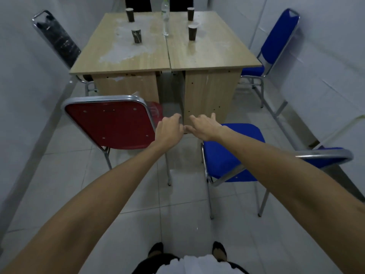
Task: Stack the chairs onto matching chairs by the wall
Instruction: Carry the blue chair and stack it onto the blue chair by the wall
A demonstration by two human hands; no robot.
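Note:
A red chair (pixel 110 123) with a chrome frame stands at the table's near left, its backrest facing me. A blue chair (pixel 227 155) stands at the near right, turned sideways, its backrest at the right edge of view. Another blue chair (pixel 276 42) stands by the right wall and a black chair (pixel 57 40) by the left wall. Both my arms reach forward between the red and the near blue chair. My left hand (pixel 169 129) hangs beside the red backrest's right edge, fingers loosely curled, holding nothing. My right hand (pixel 203 125) is above the blue seat's front corner, fingers spread.
Two wooden tables (pixel 167 56) pushed together fill the middle, carrying several dark paper cups (pixel 192 32) and a clear bottle (pixel 165 10). A red plastic bag (pixel 156 111) lies under the table. White walls close in on both sides. My feet show at the bottom on tiled floor.

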